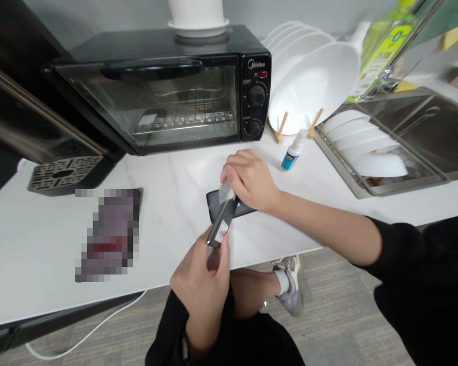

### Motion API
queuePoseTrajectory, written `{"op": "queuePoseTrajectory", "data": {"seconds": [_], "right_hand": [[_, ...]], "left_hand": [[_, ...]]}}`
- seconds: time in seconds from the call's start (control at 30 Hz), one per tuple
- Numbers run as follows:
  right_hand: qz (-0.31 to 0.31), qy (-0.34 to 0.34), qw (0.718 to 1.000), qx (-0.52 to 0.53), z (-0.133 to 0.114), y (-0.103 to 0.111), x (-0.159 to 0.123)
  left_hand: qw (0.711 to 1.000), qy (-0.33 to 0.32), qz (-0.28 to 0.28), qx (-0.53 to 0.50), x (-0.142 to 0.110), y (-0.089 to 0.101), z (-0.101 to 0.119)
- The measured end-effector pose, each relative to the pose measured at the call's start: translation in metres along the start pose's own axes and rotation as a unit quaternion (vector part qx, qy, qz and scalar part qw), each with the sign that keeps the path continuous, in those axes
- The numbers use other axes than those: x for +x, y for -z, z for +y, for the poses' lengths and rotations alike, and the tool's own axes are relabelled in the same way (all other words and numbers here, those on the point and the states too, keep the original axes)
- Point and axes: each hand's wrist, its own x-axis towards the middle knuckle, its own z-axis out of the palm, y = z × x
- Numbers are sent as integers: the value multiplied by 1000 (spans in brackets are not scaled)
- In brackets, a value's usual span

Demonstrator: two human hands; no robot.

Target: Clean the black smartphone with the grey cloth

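My left hand (204, 279) pinches the near end of a slim dark bar-shaped thing (226, 216) with a white printed label on its side. It is held tilted above the counter's front edge; its exact kind I cannot tell. My right hand (250, 178) is closed around a crumpled whitish piece, like tissue or cloth (226, 193), pressed at the bar's far end. Beneath both hands a flat black case-like thing (213, 203) lies on the white counter (171, 203), partly covered by the bar and my right hand. A small white spray bottle with a blue label (290, 158) stands to the right.
Behind is a black toaster oven (160, 101) with a white pot (198, 18) on top. White plates (313, 86) stand in a wooden rack beside it. Bowls (379, 165) sit by the sink (423, 117) at right. A blurred-out flat object (110, 234) lies left.
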Motion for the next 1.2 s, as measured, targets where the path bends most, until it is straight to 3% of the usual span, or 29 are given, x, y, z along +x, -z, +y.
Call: {"op": "queuePoseTrajectory", "data": {"seconds": [0.07,0.13,0.17,0.23,0.37,0.43,0.57,0.7,0.77,0.83,1.0,1.2], "right_hand": [[-2,102,995,14,-18,-5,-4],[-23,244,969,32,-35,-11,-9],[-31,278,959,39,-38,-13,-9],[-31,250,967,40,-29,-14,-6],[31,73,997,26,12,-1,5],[46,47,997,42,12,5,7],[60,64,992,94,-35,13,8],[178,140,968,111,-68,23,25],[219,200,950,97,-67,31,38],[214,225,947,86,-61,38,51],[187,217,942,175,-42,44,68],[149,183,943,233,-11,32,65]], "left_hand": [[1000,-5,10,0,-1,-2,-3],[999,-22,29,1,-3,-4,-6],[999,-21,41,1,-3,-5,-6],[1000,-7,22,5,-1,-4,-4],[997,57,-31,-38,13,5,6],[993,57,-39,-94,25,10,9],[983,-18,0,-183,58,13,14],[968,-36,54,-242,91,13,19],[958,-49,79,-270,104,13,22],[950,-60,96,-292,115,12,23],[941,-64,144,-298,128,9,29],[957,-62,160,-234,127,-1,36]]}}
